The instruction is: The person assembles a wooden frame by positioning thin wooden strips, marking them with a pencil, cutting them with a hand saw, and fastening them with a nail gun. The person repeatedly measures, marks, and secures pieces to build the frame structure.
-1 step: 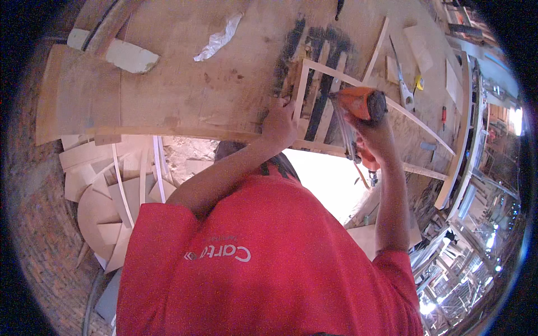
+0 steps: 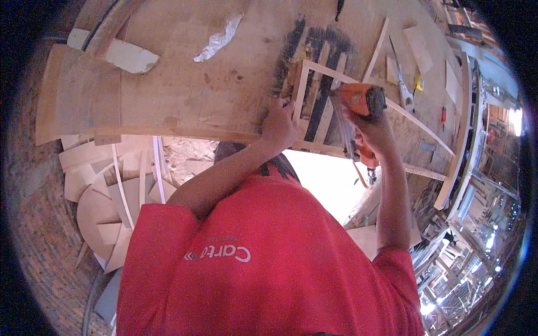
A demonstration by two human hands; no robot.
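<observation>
Right hand wrapped round orange nail gun; palm and fingertips hidden behind tool body. Nose of gun against wooden frame, contact point not discernible. Left hand seen from back, fingertips unclear. Small tools at far bench edge too small to identify. Lower workbench edge masked by red shirt.

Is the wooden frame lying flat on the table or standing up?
Lying flat: the wooden frame rests on the workbench, left hand pressing its corner.
</observation>
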